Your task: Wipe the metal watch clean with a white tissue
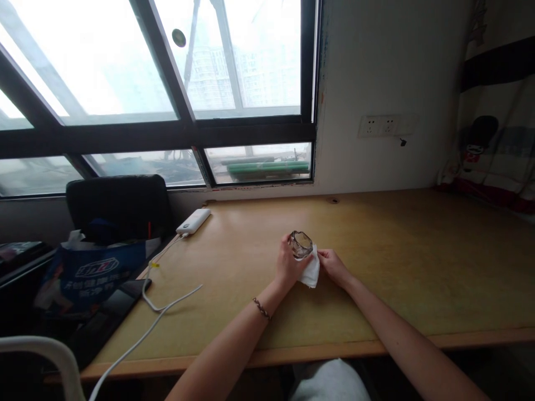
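My left hand is closed around a clear glass cup with a dark-tinted look, tilted so that its round opening shows. A white cloth or tissue hangs from the right side of the glass, below the rim. My right hand pinches the edge of this white cloth, just right of the glass. Both hands are over the middle of the wooden table. The fingertips behind the glass are partly hidden.
A white power bank lies at the table's left edge, with a white cable running toward me. Left of the table stand a black chair and a blue printed bag. A wall with sockets rises behind.
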`<move>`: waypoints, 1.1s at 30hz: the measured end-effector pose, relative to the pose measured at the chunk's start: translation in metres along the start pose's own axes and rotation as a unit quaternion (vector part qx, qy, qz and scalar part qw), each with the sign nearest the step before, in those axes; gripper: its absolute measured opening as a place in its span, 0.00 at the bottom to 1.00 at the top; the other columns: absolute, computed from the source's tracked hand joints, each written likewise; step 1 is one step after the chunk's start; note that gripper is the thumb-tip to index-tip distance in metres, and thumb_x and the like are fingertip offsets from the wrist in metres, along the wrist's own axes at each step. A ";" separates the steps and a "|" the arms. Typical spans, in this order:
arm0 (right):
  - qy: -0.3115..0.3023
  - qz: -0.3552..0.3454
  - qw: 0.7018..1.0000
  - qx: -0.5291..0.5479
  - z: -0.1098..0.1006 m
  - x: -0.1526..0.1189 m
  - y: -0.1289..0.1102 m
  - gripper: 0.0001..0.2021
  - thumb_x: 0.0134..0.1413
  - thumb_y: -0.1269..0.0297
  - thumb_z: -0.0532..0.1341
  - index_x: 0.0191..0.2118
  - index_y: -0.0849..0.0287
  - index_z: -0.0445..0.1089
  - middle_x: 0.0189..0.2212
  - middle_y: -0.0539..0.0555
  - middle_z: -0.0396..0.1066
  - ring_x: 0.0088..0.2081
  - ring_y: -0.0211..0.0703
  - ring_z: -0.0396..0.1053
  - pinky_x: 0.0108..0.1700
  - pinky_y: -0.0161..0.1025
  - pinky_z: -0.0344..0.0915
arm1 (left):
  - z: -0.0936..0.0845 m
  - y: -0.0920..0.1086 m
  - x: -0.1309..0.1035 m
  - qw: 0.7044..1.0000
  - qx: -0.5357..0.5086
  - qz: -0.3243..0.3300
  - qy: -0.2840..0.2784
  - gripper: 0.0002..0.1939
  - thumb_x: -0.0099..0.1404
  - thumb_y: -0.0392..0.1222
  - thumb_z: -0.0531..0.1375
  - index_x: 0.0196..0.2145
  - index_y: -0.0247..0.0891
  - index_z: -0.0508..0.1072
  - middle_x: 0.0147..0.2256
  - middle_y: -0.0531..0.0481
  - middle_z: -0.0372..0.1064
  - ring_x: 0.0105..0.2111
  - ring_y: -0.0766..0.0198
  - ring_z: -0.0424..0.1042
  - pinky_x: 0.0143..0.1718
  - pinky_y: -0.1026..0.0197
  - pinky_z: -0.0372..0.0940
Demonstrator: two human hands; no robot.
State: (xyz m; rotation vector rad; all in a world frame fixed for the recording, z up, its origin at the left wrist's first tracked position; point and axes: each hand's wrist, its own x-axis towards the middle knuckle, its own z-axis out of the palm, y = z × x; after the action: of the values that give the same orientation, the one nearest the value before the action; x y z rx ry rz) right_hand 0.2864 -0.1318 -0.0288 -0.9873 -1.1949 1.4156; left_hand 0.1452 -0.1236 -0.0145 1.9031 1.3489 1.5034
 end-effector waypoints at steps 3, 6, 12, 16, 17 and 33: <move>0.014 -0.020 0.999 0.023 0.002 -0.002 -0.004 0.20 0.38 0.50 0.59 0.33 0.62 0.71 0.26 0.53 0.72 0.28 0.42 0.67 0.31 0.38 0.63 | -0.001 0.001 0.000 1.000 0.002 0.008 -0.019 0.38 0.42 0.42 0.64 0.49 0.39 0.51 0.44 0.44 0.58 0.44 0.58 0.62 0.44 0.56 0.59; 0.042 -0.038 0.998 0.019 0.000 0.000 -0.005 0.22 0.40 0.49 0.58 0.36 0.61 0.70 0.29 0.54 0.72 0.31 0.45 0.68 0.34 0.41 0.64 | 0.000 0.001 -0.001 0.998 -0.010 0.036 -0.053 0.38 0.42 0.40 0.64 0.49 0.40 0.50 0.46 0.44 0.57 0.45 0.58 0.61 0.45 0.56 0.58; 0.126 -0.091 0.987 -0.039 -0.008 0.005 -0.002 0.20 0.38 0.53 0.60 0.38 0.60 0.70 0.34 0.55 0.72 0.36 0.47 0.68 0.38 0.42 0.64 | 0.001 0.002 -0.002 0.990 -0.030 0.102 -0.096 0.38 0.44 0.37 0.63 0.50 0.40 0.49 0.50 0.42 0.53 0.50 0.56 0.56 0.49 0.54 0.55; 0.075 -0.036 0.996 -0.018 -0.009 0.003 -0.004 0.21 0.37 0.53 0.61 0.37 0.62 0.70 0.31 0.56 0.72 0.32 0.46 0.69 0.34 0.41 0.65 | 0.000 0.001 -0.002 0.985 -0.027 0.138 -0.104 0.36 0.46 0.34 0.61 0.51 0.40 0.48 0.52 0.42 0.50 0.52 0.58 0.53 0.51 0.54 0.54; 0.050 -0.016 0.999 -0.011 -0.009 0.002 -0.004 0.21 0.37 0.53 0.61 0.37 0.63 0.70 0.30 0.56 0.72 0.31 0.46 0.69 0.34 0.41 0.65 | -0.001 0.001 -0.002 0.983 -0.027 0.147 -0.107 0.35 0.47 0.34 0.60 0.51 0.40 0.49 0.53 0.42 0.49 0.52 0.58 0.53 0.51 0.54 0.53; 0.151 -0.084 0.964 -0.202 -0.010 0.000 -0.007 0.16 0.37 0.57 0.60 0.33 0.62 0.71 0.28 0.54 0.72 0.30 0.45 0.67 0.32 0.37 0.62 | 0.001 0.013 -0.007 0.946 -0.255 0.058 -0.194 0.40 0.44 0.33 0.64 0.52 0.40 0.49 0.52 0.40 0.51 0.49 0.56 0.57 0.47 0.56 0.58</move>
State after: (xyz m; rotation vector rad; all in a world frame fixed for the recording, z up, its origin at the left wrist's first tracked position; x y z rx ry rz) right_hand 0.2970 -0.1296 -0.0240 -1.2955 -1.3239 0.8645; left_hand 0.1524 -0.1353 -0.0093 1.8226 0.6104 1.2756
